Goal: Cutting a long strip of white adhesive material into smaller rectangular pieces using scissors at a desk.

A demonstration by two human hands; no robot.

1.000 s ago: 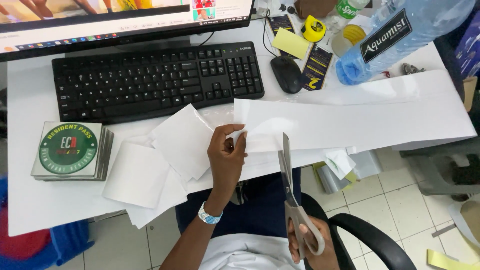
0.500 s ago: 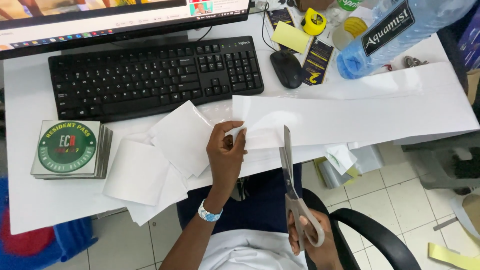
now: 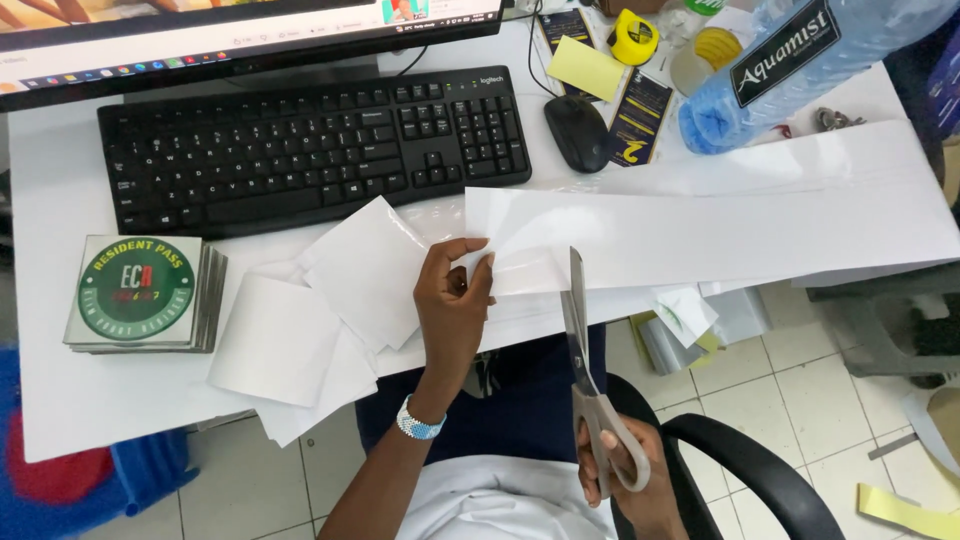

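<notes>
- The left hand (image 3: 455,300) is pinching the long white strip's (image 3: 700,235) left end on the desk (image 3: 60,200); a weakening pinch may be letting it skew.
- The right hand (image 3: 625,480), fingers closed through the scissors (image 3: 585,370), is cutting near the thumb, risking a nick.

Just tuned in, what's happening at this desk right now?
A person seated at a white desk is cutting paper. The left hand pinches the near end of a long white paper strip lying across the desk, while the right hand holds scissors with the blades up against the strip's lower edge. Several cut white squares lie left of the hand, beside a stack of round green stickers. A black keyboard sits behind.
</notes>
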